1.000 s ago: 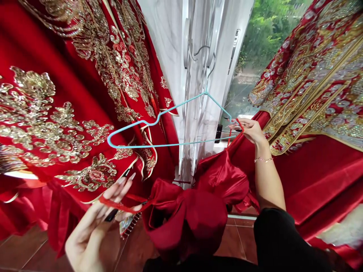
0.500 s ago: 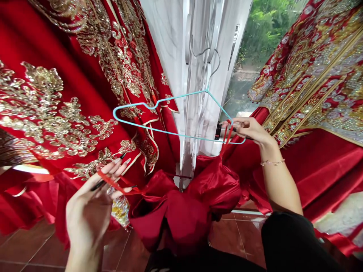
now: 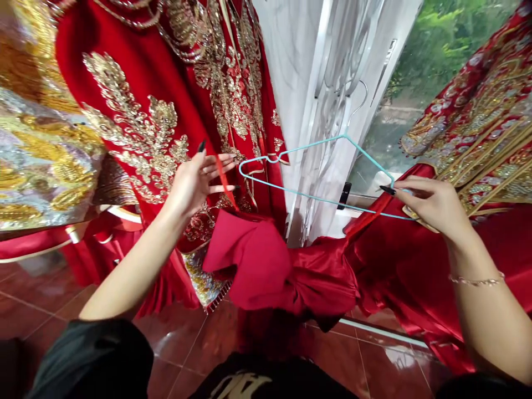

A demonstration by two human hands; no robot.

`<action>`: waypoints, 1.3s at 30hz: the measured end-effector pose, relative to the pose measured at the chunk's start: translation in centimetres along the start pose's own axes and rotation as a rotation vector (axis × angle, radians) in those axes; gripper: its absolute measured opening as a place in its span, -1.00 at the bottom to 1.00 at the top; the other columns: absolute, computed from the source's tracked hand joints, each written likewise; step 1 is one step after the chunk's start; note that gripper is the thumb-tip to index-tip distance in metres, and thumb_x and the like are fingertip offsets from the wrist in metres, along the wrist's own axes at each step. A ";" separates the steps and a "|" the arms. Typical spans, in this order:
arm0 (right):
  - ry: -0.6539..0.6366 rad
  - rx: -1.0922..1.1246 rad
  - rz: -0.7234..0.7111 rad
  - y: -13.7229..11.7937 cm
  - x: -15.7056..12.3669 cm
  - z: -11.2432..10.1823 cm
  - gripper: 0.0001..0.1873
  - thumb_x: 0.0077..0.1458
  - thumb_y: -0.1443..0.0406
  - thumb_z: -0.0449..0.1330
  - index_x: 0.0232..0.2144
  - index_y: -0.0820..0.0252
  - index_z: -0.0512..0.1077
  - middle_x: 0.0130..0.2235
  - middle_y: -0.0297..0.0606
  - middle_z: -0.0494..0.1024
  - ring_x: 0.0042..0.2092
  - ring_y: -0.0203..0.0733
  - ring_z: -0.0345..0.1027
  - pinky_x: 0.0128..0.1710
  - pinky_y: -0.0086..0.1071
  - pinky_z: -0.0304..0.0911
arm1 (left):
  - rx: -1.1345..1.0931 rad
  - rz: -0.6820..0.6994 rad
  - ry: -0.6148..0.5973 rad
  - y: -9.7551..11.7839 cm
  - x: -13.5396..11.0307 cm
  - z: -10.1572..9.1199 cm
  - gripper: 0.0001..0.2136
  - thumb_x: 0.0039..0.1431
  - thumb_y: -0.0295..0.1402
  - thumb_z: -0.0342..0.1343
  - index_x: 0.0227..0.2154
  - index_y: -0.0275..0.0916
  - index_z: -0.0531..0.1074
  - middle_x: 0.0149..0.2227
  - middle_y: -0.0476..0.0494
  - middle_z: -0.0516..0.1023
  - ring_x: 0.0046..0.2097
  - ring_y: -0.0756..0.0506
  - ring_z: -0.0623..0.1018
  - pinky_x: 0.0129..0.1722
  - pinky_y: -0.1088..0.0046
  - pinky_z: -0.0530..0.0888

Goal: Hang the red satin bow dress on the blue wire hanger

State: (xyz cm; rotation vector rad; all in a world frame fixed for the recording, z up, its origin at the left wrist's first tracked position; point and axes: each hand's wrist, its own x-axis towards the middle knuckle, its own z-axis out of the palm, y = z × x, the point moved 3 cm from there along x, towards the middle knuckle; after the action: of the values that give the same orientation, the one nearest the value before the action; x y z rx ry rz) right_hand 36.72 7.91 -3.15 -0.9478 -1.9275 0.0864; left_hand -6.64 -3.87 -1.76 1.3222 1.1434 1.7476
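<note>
A light blue wire hanger (image 3: 320,160) hangs tilted in front of a white curtain. My right hand (image 3: 432,202) pinches its right end, where a red strap of the garment sits. My left hand (image 3: 195,180) pinches a thin red strap (image 3: 222,174) close to the hanger's left end. Between my hands sags a plain red satin garment (image 3: 282,269), bunched in folds.
Red robes with heavy gold embroidery (image 3: 166,105) hang at the left, and another embroidered robe (image 3: 477,127) hangs at the right. A white curtain (image 3: 328,83) and a window with greenery stand behind. The floor is dark red tile (image 3: 199,354).
My left hand has risen with the red strap from low down to the hanger's left end. The hanger and my right hand have shifted right, and the view has turned left.
</note>
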 end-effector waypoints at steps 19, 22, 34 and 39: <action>-0.039 0.025 0.053 0.8 0.0 0.1 -0.73 -0.02 0.11 0.24 -0.44 0.19 0.58 -0.32 -0.15 0.62 -0.38 -0.16 0.36 -0.37 -0.28 0.21 | 0.334 -0.150 -0.214 1.7 7.2 6.1 -0.37 0.41 0.04 -0.20 -0.16 -0.47 0.57 -0.31 -0.39 0.64 -0.08 -0.29 0.65 -0.06 0.06 0.58; -0.024 0.031 0.023 1.2 -0.2 0.4 -0.69 0.00 0.04 0.25 -0.43 0.15 0.58 -0.34 -0.20 0.60 -0.45 -0.21 0.29 -0.43 -0.29 0.17 | 0.626 -0.094 -0.368 2.4 7.5 8.4 -0.48 0.43 -0.11 -0.15 -0.24 -0.44 0.60 -0.36 -0.31 0.63 -0.19 -0.21 0.66 -0.11 0.10 0.58; 0.495 -0.067 -0.062 0.7 -8.3 0.2 -0.46 0.11 0.19 0.26 0.16 -0.07 0.38 0.13 -0.14 0.38 0.23 0.16 0.20 0.24 0.17 0.15 | 1.212 0.823 -0.121 3.0 -1.6 5.5 -0.64 0.39 -0.25 -0.18 -0.25 -0.26 0.52 -0.31 -0.17 0.53 -0.21 -0.16 0.56 -0.11 0.22 0.50; 0.474 0.263 0.215 4.2 -17.1 4.0 -0.70 0.19 0.20 0.14 -0.01 -0.15 0.37 -0.04 -0.23 0.53 -0.10 -0.07 0.48 -0.01 -0.04 0.42 | 0.998 0.525 -0.658 -6.5 -8.2 5.5 -0.64 0.41 -0.14 -0.14 -0.13 -0.21 0.51 -0.11 -0.18 0.63 -0.06 -0.17 0.60 0.02 0.27 0.51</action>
State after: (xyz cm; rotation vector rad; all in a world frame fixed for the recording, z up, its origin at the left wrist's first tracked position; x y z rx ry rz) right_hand 40.24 1.09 -19.45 -0.8993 -1.3402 0.2148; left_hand 0.90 -7.09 -10.34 2.7224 1.3629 0.7968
